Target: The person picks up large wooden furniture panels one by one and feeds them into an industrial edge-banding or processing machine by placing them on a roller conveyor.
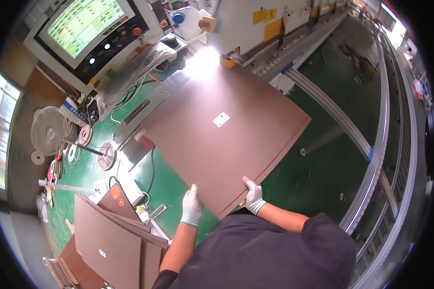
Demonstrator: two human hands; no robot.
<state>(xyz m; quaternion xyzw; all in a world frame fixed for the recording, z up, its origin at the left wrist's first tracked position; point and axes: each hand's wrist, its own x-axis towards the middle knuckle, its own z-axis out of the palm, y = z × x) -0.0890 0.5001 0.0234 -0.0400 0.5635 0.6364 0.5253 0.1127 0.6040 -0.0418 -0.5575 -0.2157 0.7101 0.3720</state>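
A large brown board (241, 144) stretches away from me, with a small white label (221, 119) near its middle. Its far end lies by the machine, under a bright light. My right hand (253, 195), in a white glove, grips the near edge with the thumb on top and the fingers hidden underneath. At the board's left edge, close to the near corner, is my left hand (191, 206), also gloved. Its thumb points up along the edge, and the fingers seem to go beneath the board.
A stack of brown boards (115, 241) leans at the lower left. A control panel with a lit screen (87, 29) stands at the upper left, a fan (50, 130) below it. Metal rails (378, 159) run along the right over a green floor (294, 188).
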